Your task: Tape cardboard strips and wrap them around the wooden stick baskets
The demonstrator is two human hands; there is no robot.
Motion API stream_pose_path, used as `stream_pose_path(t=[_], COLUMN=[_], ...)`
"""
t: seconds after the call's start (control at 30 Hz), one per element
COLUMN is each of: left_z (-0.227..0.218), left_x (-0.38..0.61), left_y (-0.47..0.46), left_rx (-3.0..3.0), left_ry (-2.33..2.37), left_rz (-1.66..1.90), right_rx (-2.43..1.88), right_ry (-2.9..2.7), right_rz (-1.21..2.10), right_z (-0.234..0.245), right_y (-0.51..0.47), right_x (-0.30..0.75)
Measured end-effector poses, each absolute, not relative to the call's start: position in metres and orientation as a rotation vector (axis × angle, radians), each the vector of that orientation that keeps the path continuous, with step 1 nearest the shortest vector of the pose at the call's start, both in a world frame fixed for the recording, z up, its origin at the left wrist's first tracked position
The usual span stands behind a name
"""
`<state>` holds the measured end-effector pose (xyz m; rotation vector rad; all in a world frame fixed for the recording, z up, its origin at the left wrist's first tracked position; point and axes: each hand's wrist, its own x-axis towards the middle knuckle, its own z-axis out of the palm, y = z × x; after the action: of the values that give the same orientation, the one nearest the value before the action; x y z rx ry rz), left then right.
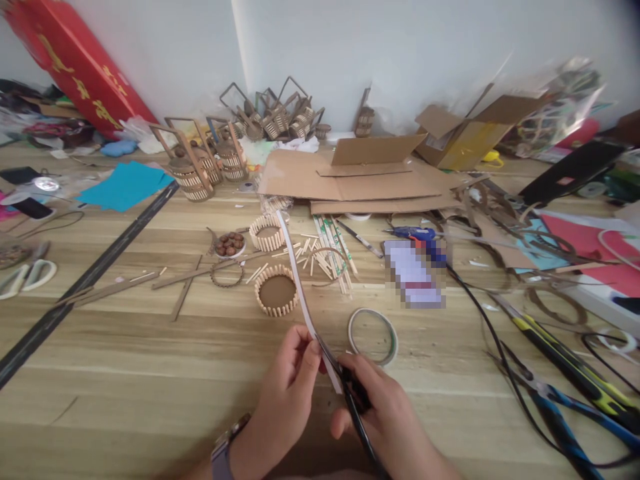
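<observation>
The left hand [287, 377] clamps its grip on the pale strip [296, 267] above the counter [150, 373]; the right hand [393, 403] wraps its grip around the black scissors [362, 429], whose bite is hard to make out. Best hold the strip taut and snip clear of the pinch.

Soft, fairly even light, middling bright. Beyond the grip and to its left, a pale streak runs down the wall [239, 40]; far off to its right, plastic [575, 100] glares. Faint shadow dims the table [150, 373] between and beside the left hand [290, 383] and right hand [383, 400]. Wide-angle stretch tilts and smears the margins; the far right corner darkens. Right beyond the grip, a mosaic [414, 275] hides detail.
</observation>
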<state>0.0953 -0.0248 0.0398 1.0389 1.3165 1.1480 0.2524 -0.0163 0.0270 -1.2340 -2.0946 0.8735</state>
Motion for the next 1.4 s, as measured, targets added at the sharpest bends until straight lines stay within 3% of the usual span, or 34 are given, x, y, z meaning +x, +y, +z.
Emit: stream_pose_path(t=[0.4, 0.77, 1.1, 1.4], left_z=[0.043, 0.062, 0.105, 0.086], left_x=[0.093, 0.09, 0.076, 0.083], left_y=[-0.019, -0.022, -0.026, -0.024], left_rx=[0.949, 0.921, 0.864, 0.788], left_ry=[1.296, 1.062, 0.873, 0.935], left_rz=[1.212, 1.294, 1.545, 1.482], right_rx=[-1.231, -1.166, -0.727, -0.865], right_ry=[-1.98, -1.893, -1.788, -1.731], right_rz=[0.954, 1.457, 1.591, 1.582], right_z=[0.029, 0.056, 0.101, 0.062], right_y=[-0.013, -0.003, 0.007, -0.001], right_x=[0.251, 0.263, 0.241, 0.257])
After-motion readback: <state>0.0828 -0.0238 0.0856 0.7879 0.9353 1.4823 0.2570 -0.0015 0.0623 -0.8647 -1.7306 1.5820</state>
